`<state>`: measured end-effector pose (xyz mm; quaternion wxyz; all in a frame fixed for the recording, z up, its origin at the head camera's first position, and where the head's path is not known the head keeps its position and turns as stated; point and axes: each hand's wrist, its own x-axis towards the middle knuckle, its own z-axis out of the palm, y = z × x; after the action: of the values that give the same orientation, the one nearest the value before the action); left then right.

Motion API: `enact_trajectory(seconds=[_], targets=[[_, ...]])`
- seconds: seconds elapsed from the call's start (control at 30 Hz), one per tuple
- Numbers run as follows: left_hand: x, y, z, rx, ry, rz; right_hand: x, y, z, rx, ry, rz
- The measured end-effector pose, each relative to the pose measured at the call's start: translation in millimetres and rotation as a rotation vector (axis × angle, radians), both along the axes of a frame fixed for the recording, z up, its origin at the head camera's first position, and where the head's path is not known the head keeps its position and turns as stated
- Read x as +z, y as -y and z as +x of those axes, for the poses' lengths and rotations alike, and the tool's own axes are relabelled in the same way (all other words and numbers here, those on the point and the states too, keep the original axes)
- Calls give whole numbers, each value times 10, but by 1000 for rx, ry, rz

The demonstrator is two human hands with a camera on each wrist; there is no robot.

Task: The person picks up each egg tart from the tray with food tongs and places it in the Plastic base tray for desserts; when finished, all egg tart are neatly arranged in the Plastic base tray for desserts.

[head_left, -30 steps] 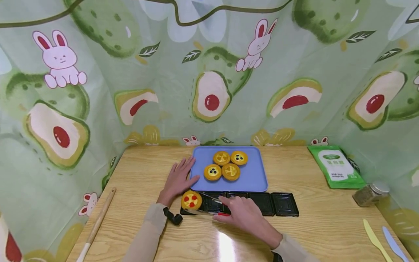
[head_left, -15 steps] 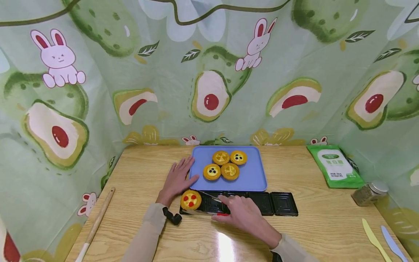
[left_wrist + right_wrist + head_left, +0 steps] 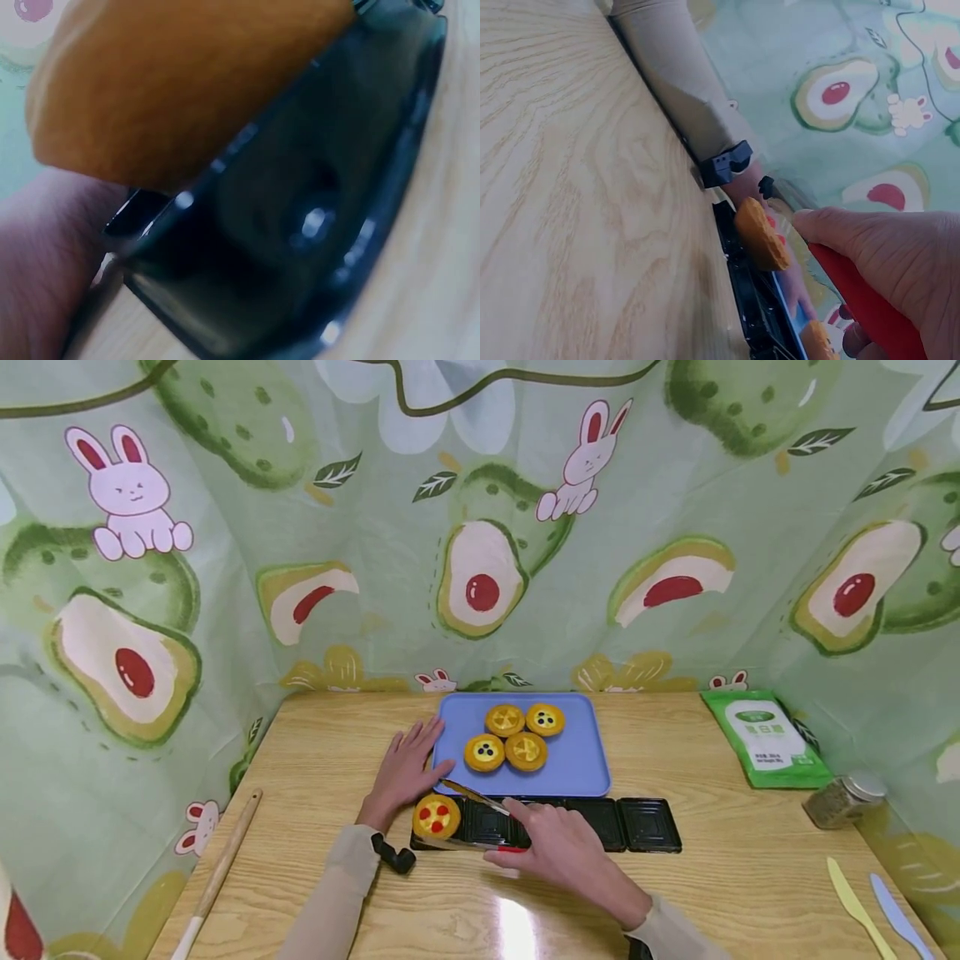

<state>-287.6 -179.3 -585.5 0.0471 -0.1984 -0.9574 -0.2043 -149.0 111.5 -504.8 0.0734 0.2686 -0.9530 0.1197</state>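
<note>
My right hand (image 3: 558, 843) grips red-handled tongs (image 3: 480, 797), their arms spread apart. One arm lies beyond a tart with red dots (image 3: 436, 817), the other along its near side. This tart sits in the leftmost compartment of a black plastic tray (image 3: 649, 825); in the left wrist view the tart's brown side (image 3: 187, 82) rises above the tray wall (image 3: 285, 240). Spread flat, my left hand (image 3: 405, 768) rests at the left edge of a blue tray (image 3: 588, 760). In the right wrist view the red handle (image 3: 862, 300) fills my right palm.
Several tarts (image 3: 527, 752) are grouped on the blue tray. Toward the right are a green-and-white packet (image 3: 768, 739), a jar (image 3: 845, 802), a yellow knife (image 3: 858, 906) and a blue knife (image 3: 900, 917). A wooden-handled tool (image 3: 225, 864) lies at left.
The tongs' arms have opened wider, the far arm lifting away from the red-dotted tart toward the blue tray. The tart and my left hand have stayed in place.
</note>
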Motion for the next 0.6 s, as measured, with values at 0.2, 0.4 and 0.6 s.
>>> enact_trajectory(seconds=[0.2,0.4,0.6], targets=[[2,-9,4,4,-3,11,75,-114,12,-47,14,-33],[-8,-26,10,4,-7,26,163,-240,-28,-100,46,-75],[-13,-24,2,3,-15,18,223,-382,-128,-156,61,-116]])
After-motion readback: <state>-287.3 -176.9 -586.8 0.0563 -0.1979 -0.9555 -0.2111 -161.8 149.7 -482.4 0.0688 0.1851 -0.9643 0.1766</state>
